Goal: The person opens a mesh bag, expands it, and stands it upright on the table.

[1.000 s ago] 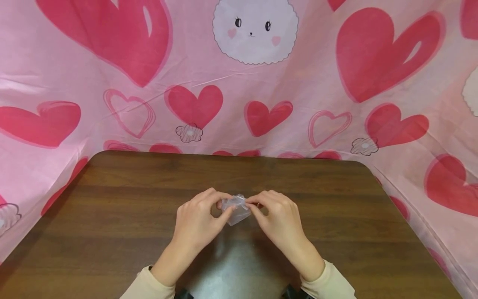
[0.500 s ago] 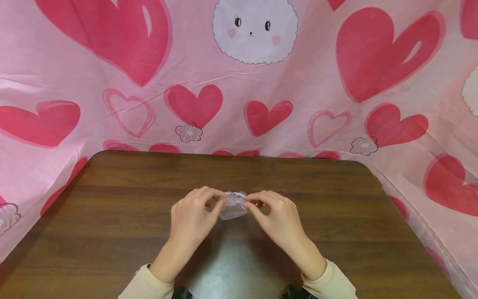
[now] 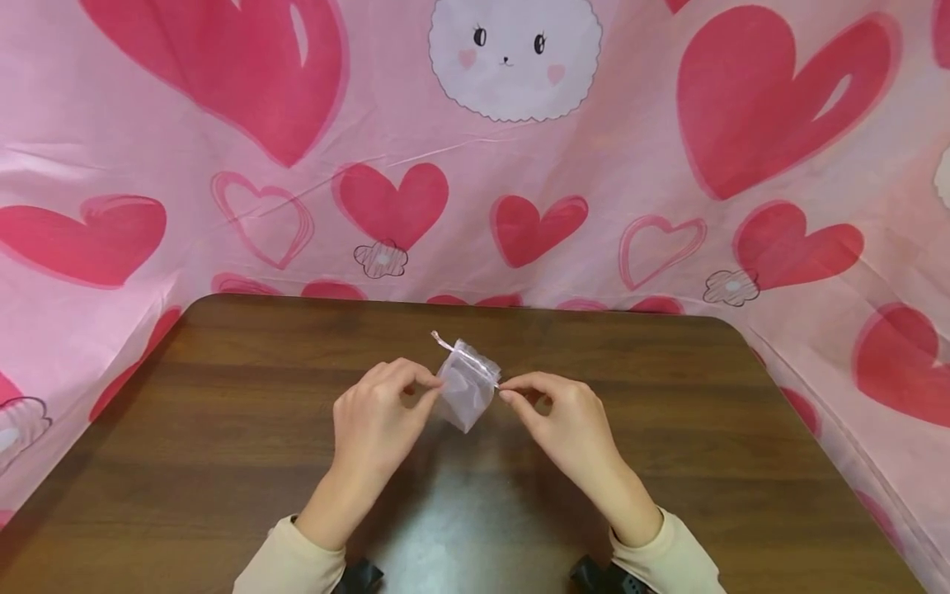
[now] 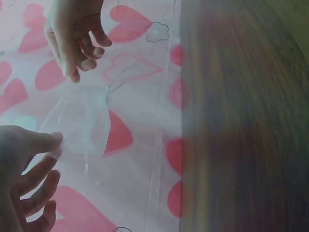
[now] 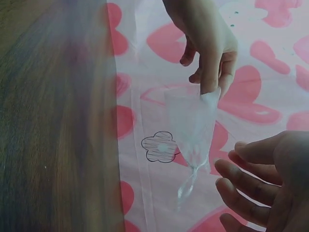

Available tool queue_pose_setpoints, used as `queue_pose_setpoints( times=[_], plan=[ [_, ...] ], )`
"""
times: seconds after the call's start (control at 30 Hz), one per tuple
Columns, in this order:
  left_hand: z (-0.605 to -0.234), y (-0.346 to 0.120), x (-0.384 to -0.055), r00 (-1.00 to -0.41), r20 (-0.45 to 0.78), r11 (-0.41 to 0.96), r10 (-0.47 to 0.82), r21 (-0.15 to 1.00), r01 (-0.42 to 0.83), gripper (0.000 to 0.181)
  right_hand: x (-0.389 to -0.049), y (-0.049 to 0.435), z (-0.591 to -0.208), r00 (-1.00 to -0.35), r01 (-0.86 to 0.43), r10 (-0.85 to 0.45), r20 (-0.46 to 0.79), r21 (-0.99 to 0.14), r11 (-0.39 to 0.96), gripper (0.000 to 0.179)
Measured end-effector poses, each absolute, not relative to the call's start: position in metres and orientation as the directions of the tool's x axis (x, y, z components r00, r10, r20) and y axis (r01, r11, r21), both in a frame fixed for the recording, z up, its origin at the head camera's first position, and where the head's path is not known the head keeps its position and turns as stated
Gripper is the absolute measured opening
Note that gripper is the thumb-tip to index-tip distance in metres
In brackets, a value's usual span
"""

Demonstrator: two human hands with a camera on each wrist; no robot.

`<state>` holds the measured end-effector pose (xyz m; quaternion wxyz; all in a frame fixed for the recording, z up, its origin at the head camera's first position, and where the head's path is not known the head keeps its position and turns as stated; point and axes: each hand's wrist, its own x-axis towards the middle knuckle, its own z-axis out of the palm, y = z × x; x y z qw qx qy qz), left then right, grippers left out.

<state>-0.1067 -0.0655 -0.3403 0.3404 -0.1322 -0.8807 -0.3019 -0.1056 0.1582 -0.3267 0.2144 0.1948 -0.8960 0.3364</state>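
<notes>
A small sheer white drawstring pouch point(image 3: 469, 384) hangs between the two hands above the table, its mouth towards the upper right. My left hand point(image 3: 382, 412) pinches its left side between thumb and index finger; the left wrist view shows this pouch point(image 4: 84, 121) held at one edge. The glossy drawstring point(image 5: 186, 188) dangles from the gathered neck in the right wrist view. My right hand point(image 3: 567, 417) has thumb and index fingertips right at the pouch's right edge. I cannot tell whether those fingertips grip the thin cord. The other right fingers point(image 5: 241, 203) curve loosely.
A dark brown wooden table point(image 3: 223, 462) with rounded far corners lies under the hands. Behind it and along both sides hangs a pink cloth point(image 3: 631, 148) printed with red hearts. Dark devices point(image 3: 359, 576) sit at the wrists, by the cream sleeves point(image 3: 668, 557).
The pouch, bunched between both hands' fingers earlier, now hangs spread out and turned, with its drawstring sticking out at upper left. My left hand has moved slightly left and away from the body.
</notes>
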Motion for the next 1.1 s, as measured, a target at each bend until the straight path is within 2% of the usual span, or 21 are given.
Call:
queue_pose_setpoints(
  times=[0.17,0.67,0.87,1.1],
  plan=[
    [-0.3390,-0.0658,-0.1075,-0.724,0.689,0.773,0.032,0.441,0.455,0.021,-0.1076,0.1600,-0.3268,-0.861,-0.449,-0.187,0.473,-0.533,0.717,0.007],
    [-0.3373,-0.0654,-0.1084,-0.630,0.776,0.704,0.033,0.429,0.566,0.023,-0.1105,0.1644,-0.3245,-0.926,-0.344,-0.154,0.345,-0.601,0.721,0.008],
    [-0.3357,-0.0632,-0.1050,-0.618,0.786,0.647,0.005,0.469,0.601,0.023,-0.1095,0.1644,-0.3240,-0.957,-0.285,-0.151,0.247,-0.717,0.636,0.014],
    [-0.3358,-0.0590,-0.1021,-0.624,0.777,0.549,0.082,0.487,0.679,0.023,-0.1098,0.1648,-0.3230,-0.960,-0.271,-0.060,0.274,-0.850,0.452,0.018]
  ],
)
